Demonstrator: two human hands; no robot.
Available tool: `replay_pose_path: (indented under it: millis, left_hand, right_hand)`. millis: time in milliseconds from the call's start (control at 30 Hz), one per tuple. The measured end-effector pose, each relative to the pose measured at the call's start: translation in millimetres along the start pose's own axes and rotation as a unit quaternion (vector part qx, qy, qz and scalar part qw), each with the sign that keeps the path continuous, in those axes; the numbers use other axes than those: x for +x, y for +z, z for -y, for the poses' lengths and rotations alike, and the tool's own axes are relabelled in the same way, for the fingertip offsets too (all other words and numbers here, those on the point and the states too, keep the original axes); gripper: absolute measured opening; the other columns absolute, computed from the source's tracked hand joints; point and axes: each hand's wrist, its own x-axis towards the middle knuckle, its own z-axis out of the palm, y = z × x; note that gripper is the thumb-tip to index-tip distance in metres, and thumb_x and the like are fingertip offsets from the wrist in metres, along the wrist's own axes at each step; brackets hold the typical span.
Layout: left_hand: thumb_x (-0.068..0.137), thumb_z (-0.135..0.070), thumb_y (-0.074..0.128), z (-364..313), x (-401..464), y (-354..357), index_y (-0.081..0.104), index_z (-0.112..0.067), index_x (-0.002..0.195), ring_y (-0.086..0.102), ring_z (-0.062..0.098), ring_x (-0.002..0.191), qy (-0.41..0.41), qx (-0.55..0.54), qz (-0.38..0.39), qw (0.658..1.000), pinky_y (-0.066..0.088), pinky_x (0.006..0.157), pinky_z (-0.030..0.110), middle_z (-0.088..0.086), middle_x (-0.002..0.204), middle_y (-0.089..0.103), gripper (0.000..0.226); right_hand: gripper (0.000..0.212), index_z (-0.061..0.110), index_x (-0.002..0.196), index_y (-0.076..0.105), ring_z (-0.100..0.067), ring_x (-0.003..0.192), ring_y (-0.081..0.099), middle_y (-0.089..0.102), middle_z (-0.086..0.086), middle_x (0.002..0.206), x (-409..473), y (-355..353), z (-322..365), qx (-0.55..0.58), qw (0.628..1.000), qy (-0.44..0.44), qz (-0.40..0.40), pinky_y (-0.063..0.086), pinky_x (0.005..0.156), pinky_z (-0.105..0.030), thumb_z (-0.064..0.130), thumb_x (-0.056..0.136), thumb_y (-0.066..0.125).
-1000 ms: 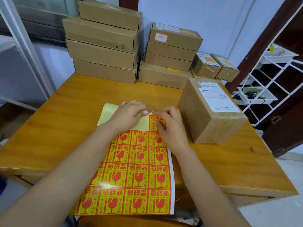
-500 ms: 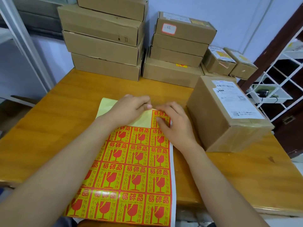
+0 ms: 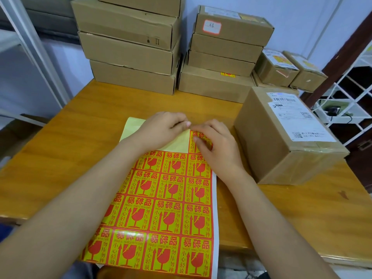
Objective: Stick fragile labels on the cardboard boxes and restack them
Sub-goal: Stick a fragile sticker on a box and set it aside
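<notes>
A sheet of red and yellow fragile labels [image 3: 161,210] lies on the wooden table [image 3: 66,158] in front of me, its near end hanging over the table edge. Its far left part is bare pale yellow backing [image 3: 132,125]. My left hand [image 3: 161,130] rests on that backing, fingers curled, fingertips at the top label of the right column [image 3: 198,135]. My right hand [image 3: 216,144] lies over that label with its fingers bent onto it. A cardboard box [image 3: 281,137] with a white shipping label stands just right of my right hand.
Two stacks of flat cardboard boxes [image 3: 130,55] [image 3: 225,55] stand along the table's far edge, with two small boxes [image 3: 277,67] to their right. A white wire rack [image 3: 350,105] is beyond the right edge. A metal frame [image 3: 34,53] rises at left.
The view has drawn nearer and tilted down. Both hands stay at the sheet's far end, with the left fingertips slightly closer to the right hand at the top right label.
</notes>
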Motion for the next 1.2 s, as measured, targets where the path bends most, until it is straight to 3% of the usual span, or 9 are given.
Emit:
replay_pose_path:
  millis: [133, 267, 467, 700, 967, 1200]
  left_hand:
    - [0.098, -0.032, 0.045, 0.7, 0.8, -0.7, 0.048, -0.024, 0.072, 0.045, 0.016, 0.064, -0.004, -0.005, 0.002, 1.000, 0.031, 0.057, 0.032, -0.004, 0.063, 0.049, 0.027]
    - [0.098, -0.033, 0.043, 1.0, 0.4, 0.2, 0.049, -0.021, 0.076, 0.045, 0.018, 0.065, -0.004, 0.010, 0.002, 1.000, 0.028, 0.055, 0.031, -0.002, 0.063, 0.049, 0.026]
    - [0.098, -0.035, 0.044, 1.6, 1.3, 1.5, 0.056, -0.014, 0.083, 0.049, 0.021, 0.065, -0.009, 0.016, 0.000, 1.000, 0.037, 0.061, 0.035, 0.000, 0.065, 0.052, 0.028]
    - [0.098, -0.036, 0.044, 3.2, 1.0, 2.1, 0.051, -0.015, 0.077, 0.041, 0.010, 0.057, -0.001, 0.015, -0.010, 1.000, 0.030, 0.054, 0.032, -0.006, 0.059, 0.046, 0.031]
    - [0.098, -0.033, 0.045, 1.6, -1.6, 1.1, 0.052, -0.013, 0.077, 0.043, 0.015, 0.056, 0.007, 0.020, -0.025, 0.999, 0.037, 0.055, 0.037, -0.002, 0.058, 0.047, 0.030]
    - [0.098, -0.033, 0.046, 2.2, -3.0, 1.1, 0.050, -0.017, 0.074, 0.045, 0.014, 0.056, 0.029, 0.046, -0.039, 0.998, 0.032, 0.052, 0.031, -0.003, 0.057, 0.048, 0.028]
  right_hand:
    - [0.021, 0.011, 0.109, 0.065, -0.020, 0.094, 0.056, 0.058, -0.002, 0.099, 0.8, -0.2, 1.2, 0.052, 0.998, 0.031, 0.011, 0.052, 0.073, -0.040, 0.015, 0.089, 0.060]
    - [0.019, 0.010, 0.106, 0.064, -0.020, 0.093, 0.055, 0.058, -0.002, 0.098, 1.2, 1.0, 0.7, 0.049, 0.999, 0.021, 0.013, 0.051, 0.073, -0.041, 0.013, 0.089, 0.059]
    - [0.016, 0.010, 0.103, 0.065, -0.020, 0.093, 0.056, 0.058, -0.002, 0.097, 1.5, 1.2, 1.0, 0.046, 0.998, 0.028, 0.012, 0.050, 0.072, -0.041, 0.012, 0.087, 0.059]
    - [0.012, 0.010, 0.097, 0.065, -0.015, 0.093, 0.053, 0.058, 0.001, 0.094, 2.2, 0.1, 4.1, 0.005, 0.998, 0.056, -0.005, 0.046, 0.079, -0.033, 0.015, 0.086, 0.065]
    - [0.016, 0.008, 0.103, 0.065, -0.014, 0.097, 0.054, 0.055, 0.006, 0.097, 3.0, -3.0, 5.6, 0.019, 0.996, 0.088, -0.015, 0.037, 0.076, -0.012, 0.012, 0.087, 0.063]
    - [0.007, 0.010, 0.090, 0.064, -0.017, 0.094, 0.054, 0.054, 0.005, 0.092, 3.6, -3.9, 5.3, 0.025, 0.993, 0.116, -0.011, 0.045, 0.078, -0.028, 0.016, 0.086, 0.065]
